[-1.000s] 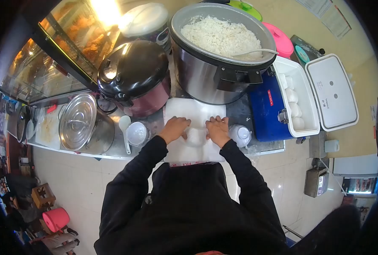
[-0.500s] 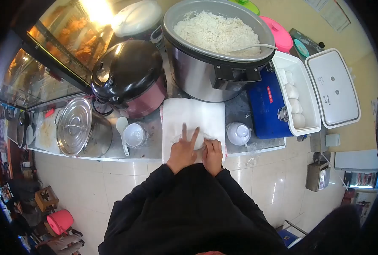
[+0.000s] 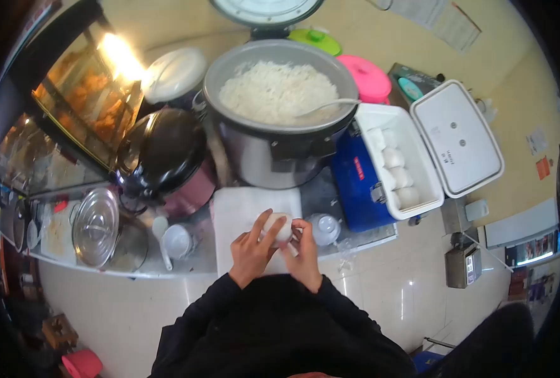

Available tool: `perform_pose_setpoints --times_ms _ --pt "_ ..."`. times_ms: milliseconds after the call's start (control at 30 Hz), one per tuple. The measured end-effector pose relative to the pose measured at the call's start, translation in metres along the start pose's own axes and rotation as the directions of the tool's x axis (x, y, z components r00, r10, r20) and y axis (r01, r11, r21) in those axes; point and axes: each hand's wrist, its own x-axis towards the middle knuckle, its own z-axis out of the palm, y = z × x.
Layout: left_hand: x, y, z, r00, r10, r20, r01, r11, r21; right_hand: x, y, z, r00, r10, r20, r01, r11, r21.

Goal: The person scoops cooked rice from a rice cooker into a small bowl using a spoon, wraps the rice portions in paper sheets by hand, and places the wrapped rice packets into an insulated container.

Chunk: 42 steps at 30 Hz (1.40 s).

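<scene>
Above the white paper sheets (image 3: 226, 211), my left hand (image 3: 250, 253) and my right hand (image 3: 303, 257) hold a rounded white wrapped rice bundle (image 3: 274, 223) between them. The left fingers curve over its top and left side. My right thumb and fingers press against its right side. What is inside the wrapping cannot be seen. A small white bowl (image 3: 325, 229) is beside my right hand, and another white bowl (image 3: 178, 240) with a white rice paddle (image 3: 163, 249) lies to the left of the paper.
Behind the paper stands a big open rice cooker (image 3: 255, 160) with a spoon (image 3: 330, 103) in the rice. At right, an open blue cooler (image 3: 355, 189) holds several white bundles (image 3: 396, 170). Leftward are a closed pink-and-black cooker (image 3: 166, 151), a lidded steel pot (image 3: 97, 227) and a lit food display (image 3: 81, 88).
The bundle was low on the paper, with my left index and middle fingers stretched over it. Now both hands have lifted it and close round it. The head view has tilted up.
</scene>
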Motion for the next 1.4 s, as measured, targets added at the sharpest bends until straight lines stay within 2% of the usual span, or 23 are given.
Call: perform_pose_setpoints --times_ms 100,133,233,267,300,367,400,500,600,700,733,833,867,933,967,1033,1067,1133,1167,1233,1300,1333,1400 --pt "0.026 0.017 -0.008 0.934 0.32 -0.157 -0.299 0.943 0.145 0.017 -0.052 -0.011 1.0 -0.017 0.01 0.018 0.991 -0.134" --pt "0.032 0.024 -0.011 0.919 0.362 -0.158 -0.351 0.932 0.094 0.02 -0.061 -0.02 1.0 -0.013 -0.016 0.011 0.996 -0.089" --pt "0.055 0.064 -0.023 0.98 0.066 -0.187 -0.138 0.904 -0.404 0.029 -0.073 -0.044 0.996 0.006 -0.092 0.002 0.997 0.081" --pt "0.056 0.062 -0.024 0.992 0.1 -0.079 -0.126 0.85 -0.511 0.032 -0.074 -0.053 0.993 0.012 -0.121 0.006 0.989 0.15" --pt "0.059 0.068 -0.021 0.995 0.055 -0.086 -0.094 0.826 -0.556 0.034 -0.074 -0.061 0.99 0.024 -0.142 0.009 0.975 0.224" --pt "0.071 0.089 -0.002 0.996 -0.023 -0.09 -0.041 0.762 -0.647 0.034 -0.074 -0.075 0.983 -0.071 -0.171 0.081 0.995 0.05" --pt "0.077 0.102 0.009 0.986 -0.16 0.049 0.142 0.646 -0.75 0.032 -0.071 -0.082 0.976 -0.117 -0.184 0.117 0.993 -0.013" --pt "0.095 0.129 0.011 0.973 -0.125 0.192 0.229 0.523 -0.821 0.043 -0.081 -0.126 0.966 -0.234 -0.113 0.212 0.962 -0.174" --pt "0.112 0.137 0.036 0.987 0.001 0.159 0.136 0.517 -0.845 0.061 -0.096 -0.173 0.971 -0.238 0.023 0.237 0.948 -0.212" --pt "0.131 0.151 0.052 0.988 0.095 0.123 0.051 0.546 -0.836 0.077 -0.089 -0.207 0.97 -0.214 0.118 0.231 0.962 -0.149" --pt "0.138 0.156 0.057 0.987 0.119 0.107 0.023 0.557 -0.83 0.086 -0.096 -0.221 0.946 -0.249 0.208 0.297 0.923 -0.247" --pt "0.168 0.161 0.068 0.979 0.098 0.177 0.087 0.587 -0.805 0.109 -0.089 -0.252 0.909 -0.251 0.333 0.341 0.907 -0.246" --pt "0.181 0.158 0.073 0.968 0.1 0.23 0.143 0.532 -0.835 0.114 -0.083 -0.256 0.932 -0.191 0.309 0.258 0.947 -0.193" --pt "0.217 0.145 0.082 0.939 0.124 0.32 0.245 0.411 -0.878 0.143 -0.1 -0.28 0.914 -0.176 0.365 0.275 0.931 -0.24" --pt "0.232 0.143 0.081 0.935 0.184 0.302 0.173 0.508 -0.844 0.162 -0.112 -0.292 0.904 -0.174 0.391 0.291 0.919 -0.265" --pt "0.257 0.14 0.078 0.91 0.301 0.285 0.011 0.669 -0.743 0.195 -0.138 -0.309 0.859 -0.043 0.51 0.262 0.893 -0.366" --pt "0.267 0.138 0.087 0.897 0.397 0.193 -0.135 0.665 -0.735 0.208 -0.145 -0.314 0.828 0.03 0.56 0.25 0.874 -0.417" --pt "0.278 0.135 0.097 0.933 0.29 0.213 -0.08 0.745 -0.662 0.238 -0.121 -0.318 0.797 -0.015 0.604 0.377 0.793 -0.478" --pt "0.278 0.131 0.105 0.957 0.227 0.178 -0.045 0.728 -0.684 0.251 -0.114 -0.319 0.778 -0.036 0.627 0.44 0.743 -0.504" --pt "0.279 0.123 0.12 0.99 0.097 0.105 0.012 0.679 -0.734 0.267 -0.109 -0.319 0.817 0.011 0.577 0.326 0.817 -0.477" --pt "0.26 0.126 0.126 0.995 -0.1 0.018 0.066 0.502 -0.862 0.286 -0.076 -0.32 0.869 0.024 0.494 0.258 0.831 -0.493" --pt "0.246 0.132 0.119 0.99 -0.097 -0.104 -0.025 0.603 -0.798 0.288 -0.074 -0.315 0.931 0.038 0.363 0.218 0.74 -0.637" --pt "0.21 0.133 0.11 0.99 0.074 -0.124 -0.126 0.86 -0.495 0.297 -0.033 -0.305 0.963 -0.07 0.261 0.23 0.717 -0.657"
